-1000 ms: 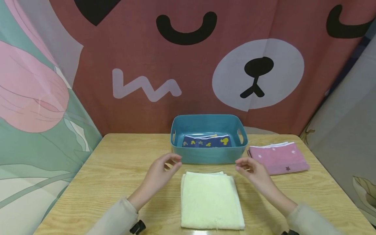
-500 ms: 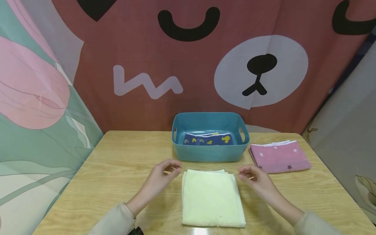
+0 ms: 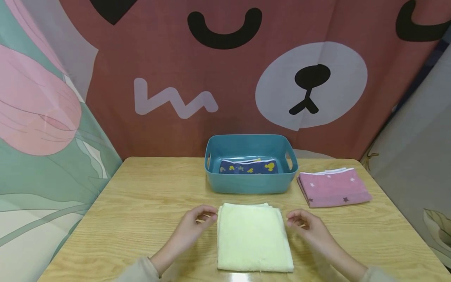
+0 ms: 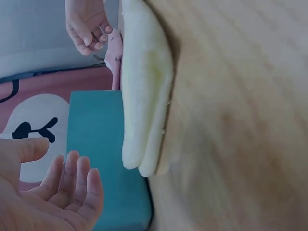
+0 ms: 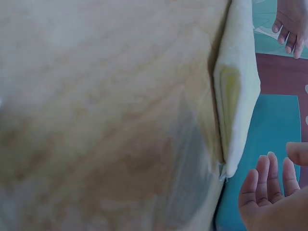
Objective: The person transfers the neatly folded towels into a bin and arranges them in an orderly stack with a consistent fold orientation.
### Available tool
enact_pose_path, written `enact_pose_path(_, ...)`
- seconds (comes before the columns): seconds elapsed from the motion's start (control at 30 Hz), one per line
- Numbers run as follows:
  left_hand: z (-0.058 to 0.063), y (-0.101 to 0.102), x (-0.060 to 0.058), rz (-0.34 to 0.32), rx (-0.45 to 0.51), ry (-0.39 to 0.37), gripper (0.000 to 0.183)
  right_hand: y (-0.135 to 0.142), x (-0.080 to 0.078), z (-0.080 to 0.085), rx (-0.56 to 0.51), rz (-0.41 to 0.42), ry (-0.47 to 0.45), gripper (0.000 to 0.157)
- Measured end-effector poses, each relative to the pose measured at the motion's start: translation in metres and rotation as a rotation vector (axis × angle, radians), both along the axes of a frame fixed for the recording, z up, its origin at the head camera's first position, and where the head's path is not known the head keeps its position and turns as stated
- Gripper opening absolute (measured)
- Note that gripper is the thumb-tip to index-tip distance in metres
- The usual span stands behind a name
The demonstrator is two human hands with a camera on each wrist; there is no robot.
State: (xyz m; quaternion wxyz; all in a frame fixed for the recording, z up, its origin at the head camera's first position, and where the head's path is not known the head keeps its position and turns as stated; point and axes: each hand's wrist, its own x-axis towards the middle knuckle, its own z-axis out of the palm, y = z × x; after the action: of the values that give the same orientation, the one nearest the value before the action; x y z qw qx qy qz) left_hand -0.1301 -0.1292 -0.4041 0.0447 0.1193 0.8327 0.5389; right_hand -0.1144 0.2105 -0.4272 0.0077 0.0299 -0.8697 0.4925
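Note:
A pale yellow towel (image 3: 253, 239), folded into a thick square, lies flat on the wooden table in front of the person. Beside its left edge is the left hand (image 3: 193, 227), fingers loosely bent, thumb apart from them, nothing between them. The right hand (image 3: 310, 227) hovers by the towel's right edge in a like pose and holds nothing. Both wrist views show a gap between thumb and fingers. The layered folds of the towel (image 4: 147, 96) show edge-on in the left wrist view.
Behind the towel stands a teal basket (image 3: 251, 184) with a folded navy cloth (image 3: 246, 167) patterned in yellow inside. A folded pink cloth (image 3: 334, 188) with stars lies right of it. A printed curtain (image 3: 169, 133) hangs beyond the wooden table (image 3: 151, 184).
Both hands have moved down and back toward the person, from near the basket's front to beside the towel's upper sides. The towel, basket and pink cloth have stayed put.

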Motion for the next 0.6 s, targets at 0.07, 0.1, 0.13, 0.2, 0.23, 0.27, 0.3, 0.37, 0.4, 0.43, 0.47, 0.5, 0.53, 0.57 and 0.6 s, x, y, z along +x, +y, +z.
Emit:
enact_pose_path(0.07, -0.004, -0.001, 0.002, -0.002, 0.006, -0.007, 0.026, 0.0, 0.003, -0.003, -0.011, -0.002, -0.019, 0.02)
enact_pose_path(0.1, -0.006, -0.001, 0.003, -0.002, 0.011, -0.009, 0.026, 0.0, 0.005, -0.004, -0.016, -0.002, -0.03, 0.021)
enact_pose_path(0.13, -0.009, -0.002, 0.004, -0.002, 0.012, -0.008, 0.026, 0.0, 0.006, -0.005, -0.026, -0.003, -0.043, 0.022)
enact_pose_path(0.2, -0.013, -0.003, 0.005, -0.001, 0.017, -0.017, 0.025, 0.0, 0.009, -0.008, -0.059, -0.011, -0.076, 0.023)
enact_pose_path(0.23, -0.015, -0.003, 0.006, -0.002, 0.019, -0.021, 0.025, -0.001, 0.01, -0.009, -0.076, -0.016, -0.093, 0.024)
enact_pose_path(0.27, -0.017, -0.004, 0.006, -0.001, 0.02, -0.024, 0.025, -0.001, 0.011, -0.01, -0.089, -0.028, -0.118, 0.025)
enact_pose_path(0.3, -0.019, -0.004, 0.007, -0.001, 0.022, -0.03, 0.025, -0.002, 0.012, -0.011, -0.093, -0.034, -0.131, 0.025)
enact_pose_path(0.37, -0.023, -0.004, 0.009, 0.001, 0.021, -0.043, 0.025, -0.004, 0.013, -0.013, -0.097, -0.05, -0.163, 0.026)
enact_pose_path(0.4, -0.024, -0.004, 0.009, -0.001, 0.022, -0.052, 0.025, -0.005, 0.014, -0.013, -0.098, -0.061, -0.181, 0.026)
enact_pose_path(0.43, -0.026, -0.004, 0.01, -0.002, 0.02, -0.057, 0.026, -0.006, 0.015, -0.013, -0.093, -0.07, -0.195, 0.026)
enact_pose_path(0.47, -0.027, -0.004, 0.01, -0.004, 0.02, -0.062, 0.026, -0.007, 0.016, -0.012, -0.088, -0.082, -0.21, 0.025)
enact_pose_path(0.5, -0.028, -0.004, 0.011, -0.008, 0.022, -0.071, 0.027, -0.007, 0.017, -0.012, -0.08, -0.081, -0.213, 0.026)
enact_pose_path(0.53, -0.029, -0.004, 0.011, -0.012, 0.023, -0.075, 0.027, -0.008, 0.017, -0.012, -0.082, -0.087, -0.222, 0.026)
enact_pose_path(0.57, -0.03, -0.004, 0.011, -0.018, 0.025, -0.082, 0.028, -0.008, 0.018, -0.012, -0.085, -0.092, -0.231, 0.026)
enact_pose_path(0.6, -0.031, -0.004, 0.011, -0.024, 0.03, -0.085, 0.028, -0.008, 0.018, -0.012, -0.085, -0.099, -0.234, 0.027)
